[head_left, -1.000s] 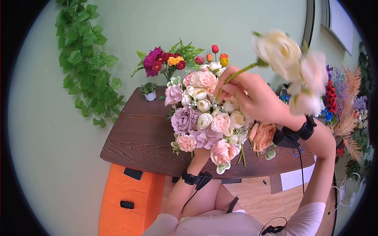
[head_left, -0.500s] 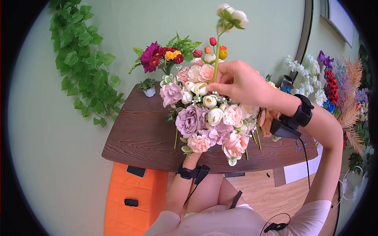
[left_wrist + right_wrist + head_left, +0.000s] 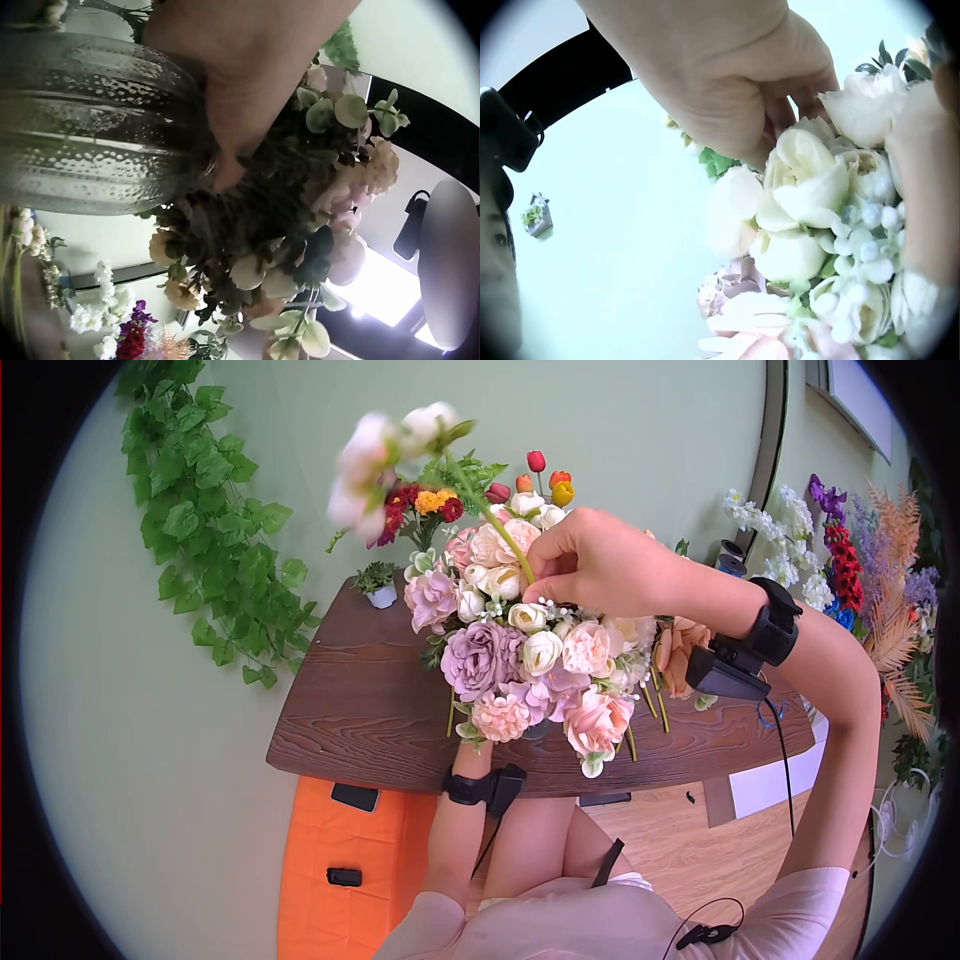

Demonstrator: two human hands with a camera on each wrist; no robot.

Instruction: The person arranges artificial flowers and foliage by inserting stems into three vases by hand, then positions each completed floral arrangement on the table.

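Observation:
In the head view my right hand (image 3: 605,565) pinches the green stem (image 3: 508,538) of a spray with pale blooms (image 3: 365,470), blurred and leaning left above a full bouquet (image 3: 540,650). The right wrist view has the same hand (image 3: 727,75) close against white flowers (image 3: 802,180), its fingertips partly hidden. My left hand (image 3: 247,82) grips the neck of a ribbed glass vase (image 3: 90,127) in the left wrist view, just under the bouquet's leaves. From the head, blooms cover most of that hand.
Loose green stems (image 3: 660,710) and a peach rose lie on the dark wooden table (image 3: 340,700), right of the bouquet. Behind stand a small potted plant (image 3: 378,585) and red and yellow flowers (image 3: 430,503). More flowers (image 3: 845,575) fill the right side; an orange seat (image 3: 335,890) is below left.
The spray has swung from the right, through upright, over to the left above the bouquet. My right hand has lowered its stem among the blooms. My left hand stays beneath the flowers.

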